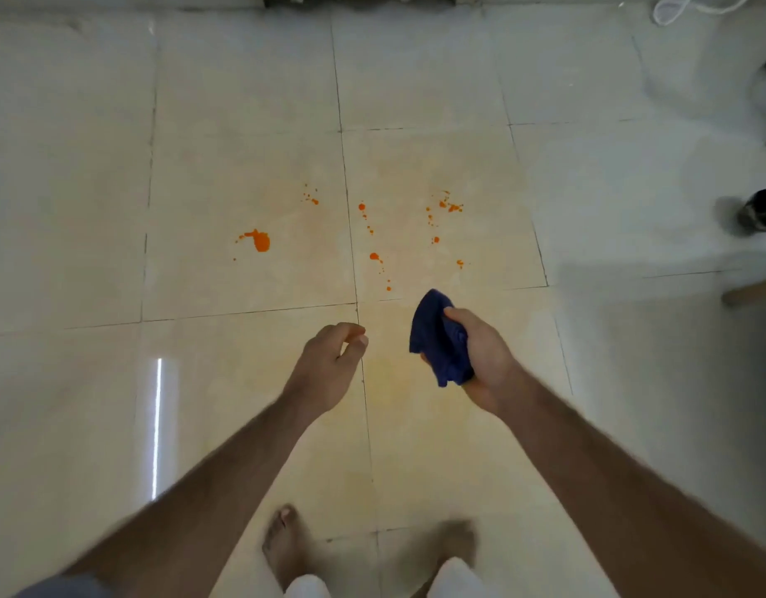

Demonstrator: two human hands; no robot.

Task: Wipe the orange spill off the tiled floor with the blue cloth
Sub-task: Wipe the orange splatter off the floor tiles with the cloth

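The right hand [480,360] is clenched around the blue cloth [437,338], which is bunched up in the fist; one rounded fold sticks up past the thumb and another end hangs out below the fingers. The left hand [329,364] holds nothing. Its fingers are loosely curled, with the thumb tip close to the forefinger, and it hangs in the air level with the other hand. Both forearms are bare and reach forward over the tiled floor [243,144].

The cloth is off the floor, above the spot where four tiles meet, and it touches none of the mess. The orange spill [260,240] lies just beyond the hands on the two tiles on the far side of that crossing. The biggest blob sits on the left tile, well apart from the grout line that divides the pair. A few small drops lie further back on the same tile, near that line. On the right tile, specks run in a loose trail towards its near edge, and another cluster is scattered toward its far right part. A faint yellowish tint shows on the tile beneath the hands.

Two bare feet [286,545] stand at the near edge of view, the right one blurred. A dark object [761,211] stands on the floor far to the right.
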